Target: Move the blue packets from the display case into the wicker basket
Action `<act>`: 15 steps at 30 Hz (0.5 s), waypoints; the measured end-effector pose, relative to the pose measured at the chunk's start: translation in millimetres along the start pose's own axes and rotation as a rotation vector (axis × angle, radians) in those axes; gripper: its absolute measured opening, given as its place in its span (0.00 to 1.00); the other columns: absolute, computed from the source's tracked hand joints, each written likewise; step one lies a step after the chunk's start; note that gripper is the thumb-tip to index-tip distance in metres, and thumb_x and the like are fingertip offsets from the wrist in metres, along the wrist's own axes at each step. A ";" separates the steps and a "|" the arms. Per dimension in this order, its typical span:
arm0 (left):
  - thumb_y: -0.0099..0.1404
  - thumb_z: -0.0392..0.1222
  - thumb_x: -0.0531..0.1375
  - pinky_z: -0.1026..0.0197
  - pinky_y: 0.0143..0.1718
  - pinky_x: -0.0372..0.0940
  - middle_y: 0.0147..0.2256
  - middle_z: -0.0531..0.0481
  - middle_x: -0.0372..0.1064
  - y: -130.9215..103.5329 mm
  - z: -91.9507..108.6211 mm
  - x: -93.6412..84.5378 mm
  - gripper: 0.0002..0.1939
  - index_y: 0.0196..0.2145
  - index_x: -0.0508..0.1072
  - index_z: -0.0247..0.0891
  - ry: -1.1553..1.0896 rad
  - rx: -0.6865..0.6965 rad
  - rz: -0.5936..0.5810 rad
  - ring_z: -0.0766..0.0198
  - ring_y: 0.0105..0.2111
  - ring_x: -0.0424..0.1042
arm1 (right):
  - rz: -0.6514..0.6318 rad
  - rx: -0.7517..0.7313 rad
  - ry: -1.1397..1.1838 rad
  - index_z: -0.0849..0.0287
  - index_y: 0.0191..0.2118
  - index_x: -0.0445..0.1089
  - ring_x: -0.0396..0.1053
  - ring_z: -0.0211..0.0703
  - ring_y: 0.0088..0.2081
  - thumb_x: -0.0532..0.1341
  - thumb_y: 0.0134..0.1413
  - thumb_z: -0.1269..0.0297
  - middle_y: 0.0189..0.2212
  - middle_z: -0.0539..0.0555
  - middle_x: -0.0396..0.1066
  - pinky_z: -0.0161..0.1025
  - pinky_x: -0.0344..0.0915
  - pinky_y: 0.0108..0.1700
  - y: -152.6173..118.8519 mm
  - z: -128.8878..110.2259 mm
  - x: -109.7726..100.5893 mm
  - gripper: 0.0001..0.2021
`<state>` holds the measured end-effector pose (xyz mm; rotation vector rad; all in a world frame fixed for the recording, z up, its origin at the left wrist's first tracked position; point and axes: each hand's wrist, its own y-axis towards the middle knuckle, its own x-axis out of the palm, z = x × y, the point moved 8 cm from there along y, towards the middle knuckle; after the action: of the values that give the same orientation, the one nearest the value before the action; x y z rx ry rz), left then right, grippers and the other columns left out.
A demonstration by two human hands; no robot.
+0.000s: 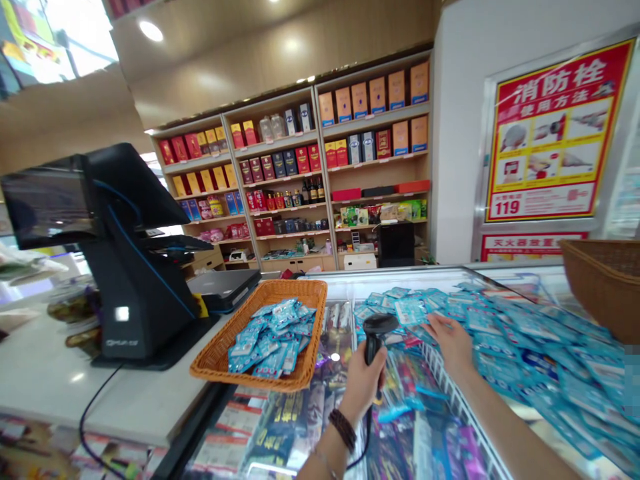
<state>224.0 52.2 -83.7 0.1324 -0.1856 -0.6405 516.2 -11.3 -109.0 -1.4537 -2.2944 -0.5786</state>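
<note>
Forearms (505, 417) lead to left hand (364, 377), fingers wrapped round scanner (380, 325), and right hand (454, 345), fingertips seemingly pinching a packet (411, 311); a loose grip could drop it.

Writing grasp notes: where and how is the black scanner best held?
I'd grip the scanner by its handle, from the near side, as the left hand does. The handle is slim and roughly upright below a wider head, so closed fingers should wrap it well. Avoid snagging the cable below.
</note>
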 end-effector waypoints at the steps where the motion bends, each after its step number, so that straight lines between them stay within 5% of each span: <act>1: 0.59 0.90 0.79 0.62 0.20 0.56 0.22 0.62 0.66 -0.2 0.5 0.4 0.44 0.38 0.73 0.47 0.001 0.001 -0.004 0.68 0.16 0.62 | 0.000 -0.003 0.004 0.47 0.31 0.78 0.90 0.54 0.37 0.94 0.23 0.37 0.32 0.51 0.87 0.55 0.97 0.49 -1.2 -1.1 0.4 0.35; 15: 0.58 0.90 0.80 0.63 0.20 0.57 0.21 0.63 0.65 -1.5 -2.0 5.3 0.45 0.36 0.70 0.48 -0.015 -0.033 -0.035 0.69 0.17 0.62 | 0.042 0.007 -0.005 0.47 0.30 0.76 0.88 0.50 0.33 0.92 0.21 0.36 0.29 0.49 0.86 0.48 0.94 0.40 -17.3 -15.9 7.0 0.35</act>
<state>227.7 47.9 -85.2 0.0994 -0.1877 -0.6789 498.9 -20.9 -94.5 -1.4981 -2.2612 -0.5545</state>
